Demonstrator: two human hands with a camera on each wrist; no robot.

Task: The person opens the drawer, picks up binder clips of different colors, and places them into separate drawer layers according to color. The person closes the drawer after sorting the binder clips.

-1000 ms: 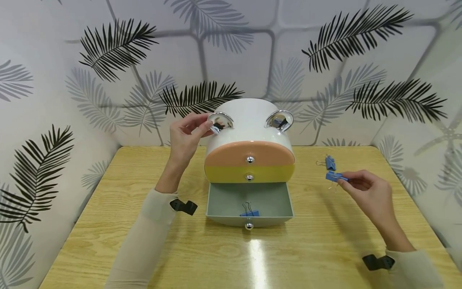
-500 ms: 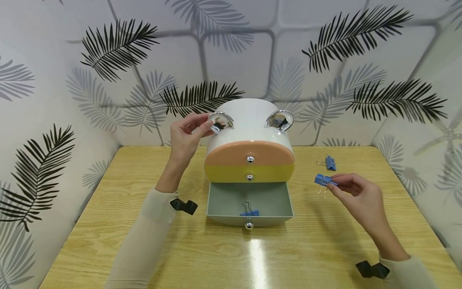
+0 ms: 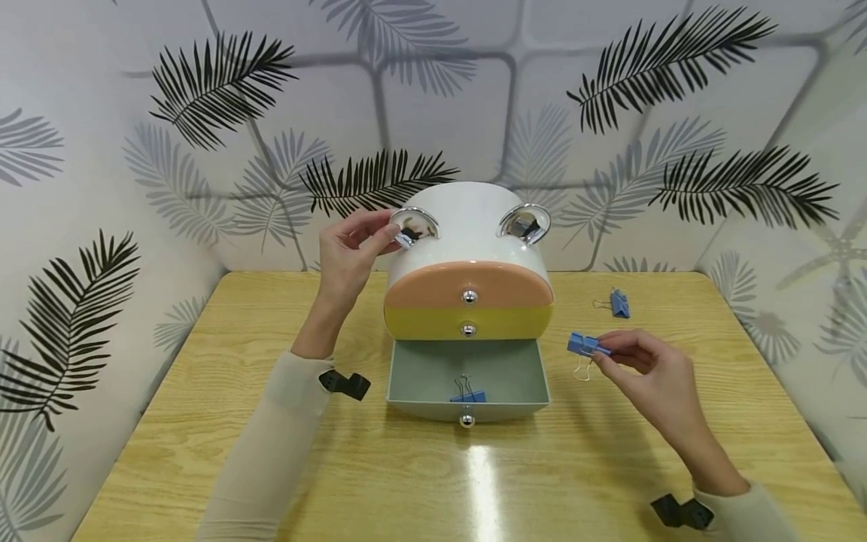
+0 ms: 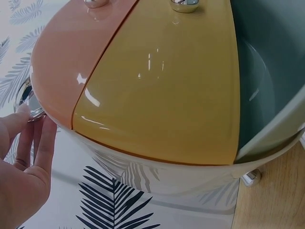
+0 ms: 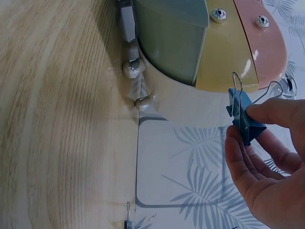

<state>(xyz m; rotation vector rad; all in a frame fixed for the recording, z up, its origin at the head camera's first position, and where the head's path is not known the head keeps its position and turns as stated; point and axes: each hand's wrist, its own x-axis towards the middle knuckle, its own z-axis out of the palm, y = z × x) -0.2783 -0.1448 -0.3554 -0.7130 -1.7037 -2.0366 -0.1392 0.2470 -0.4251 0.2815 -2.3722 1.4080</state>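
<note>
A white rounded drawer box (image 3: 467, 203) stands mid-table, with an orange drawer (image 3: 433, 290) and a yellow drawer (image 3: 420, 325) shut above a pulled-out grey-green drawer (image 3: 420, 369). Inside that lowest drawer lies a blue binder clip (image 3: 477, 397). My left hand (image 3: 348, 256) pinches the left chrome ear (image 3: 415, 226) of the box, also seen in the left wrist view. Right of the box, above the table, my right hand (image 3: 653, 376) pinches a second blue binder clip (image 3: 582, 344) between thumb and fingers; its wire handles show clearly in the right wrist view.
A third blue binder clip (image 3: 619, 303) lies on the wooden table (image 3: 339, 467) at the back right. Behind the table's far edge rises a leaf-patterned wall (image 3: 447, 113). The open drawer juts toward the front, with its round knob (image 3: 466, 421) foremost.
My right hand has carried its binder clip left and slightly nearer, closer to the open drawer. The left hand stays on the chrome ear.
</note>
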